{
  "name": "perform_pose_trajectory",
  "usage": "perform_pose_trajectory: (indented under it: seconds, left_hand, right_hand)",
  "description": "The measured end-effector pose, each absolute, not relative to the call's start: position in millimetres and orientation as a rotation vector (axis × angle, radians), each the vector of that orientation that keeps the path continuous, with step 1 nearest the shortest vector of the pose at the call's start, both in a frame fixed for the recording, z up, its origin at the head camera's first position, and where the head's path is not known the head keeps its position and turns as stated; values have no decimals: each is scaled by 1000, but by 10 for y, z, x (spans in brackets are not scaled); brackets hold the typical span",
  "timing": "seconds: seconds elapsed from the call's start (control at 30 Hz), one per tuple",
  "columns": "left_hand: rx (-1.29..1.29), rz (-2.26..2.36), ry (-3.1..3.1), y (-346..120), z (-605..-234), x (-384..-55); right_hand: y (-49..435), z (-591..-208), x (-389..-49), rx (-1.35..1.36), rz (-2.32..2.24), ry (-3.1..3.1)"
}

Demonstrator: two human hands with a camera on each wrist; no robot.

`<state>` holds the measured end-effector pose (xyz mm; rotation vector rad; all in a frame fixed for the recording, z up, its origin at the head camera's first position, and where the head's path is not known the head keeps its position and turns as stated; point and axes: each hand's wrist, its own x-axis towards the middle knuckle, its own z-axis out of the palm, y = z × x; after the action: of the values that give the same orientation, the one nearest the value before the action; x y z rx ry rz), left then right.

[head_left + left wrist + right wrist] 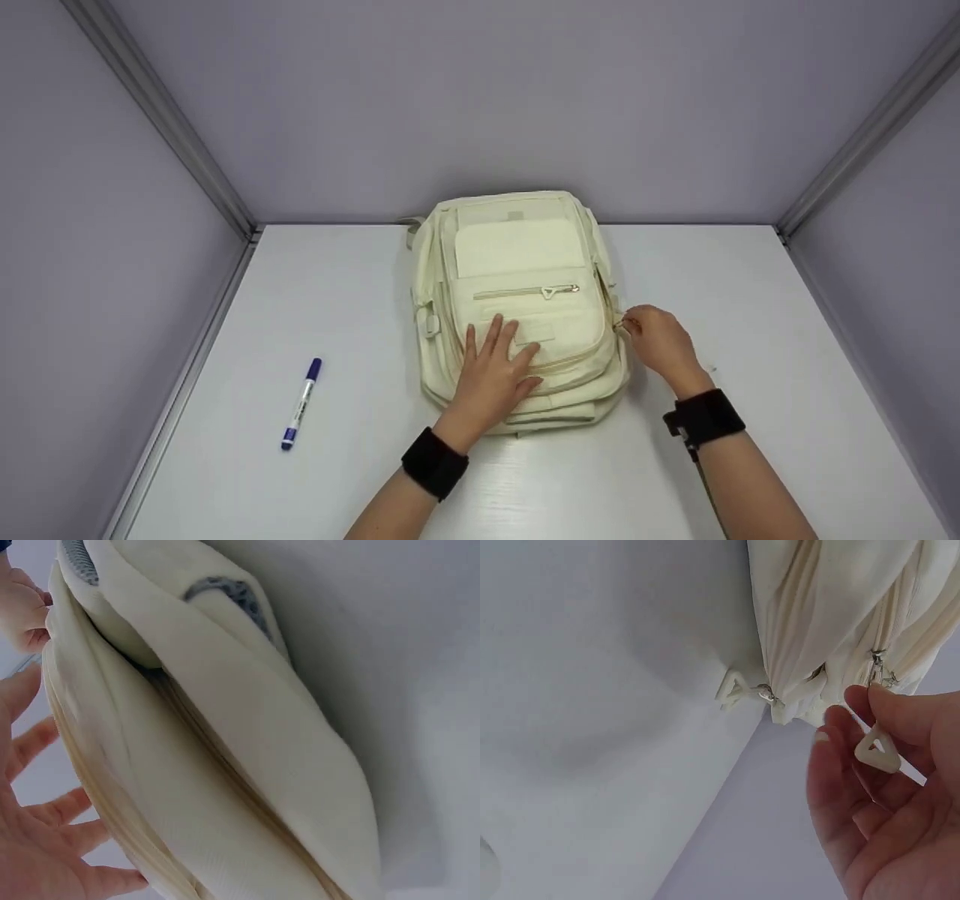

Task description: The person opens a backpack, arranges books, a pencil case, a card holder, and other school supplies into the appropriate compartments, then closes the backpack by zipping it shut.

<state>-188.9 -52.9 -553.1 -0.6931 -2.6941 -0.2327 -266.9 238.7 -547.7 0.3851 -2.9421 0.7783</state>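
Observation:
A cream backpack (517, 251) lies on its back on the white table, front pocket up. My left hand (491, 379) rests on the lower front of it, fingers spread. In the left wrist view the fingers of that hand (52, 832) lie along a zippered edge. At the bag's right side my right hand (661, 341) pinches a zipper pull (877, 750) between thumb and forefinger; its triangular end hangs below the fingertips. Another triangular zipper pull (733, 690) dangles beside it. A short zipper (525, 292) with a triangular pull crosses the front pocket.
A blue-and-white marker (301, 403) lies on the table (352, 300) left of the bag. Grey panels (525, 97) enclose the table at the back and both sides. Black bands (435, 463) are strapped round both wrists.

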Motion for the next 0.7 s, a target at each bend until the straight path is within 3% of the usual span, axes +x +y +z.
perform_pose_trajectory:
  seconds: [0.23,0.7]
  left_hand:
    - [-558,-231,-2802,-538,-5475,-1964]
    - [-443,-188,-2918,-526,-5429,-1969]
  right_hand:
    - [2303,-5600,-2635,440,945,-3070]
    - [2109,-5528,-2415,533,765,-3135]
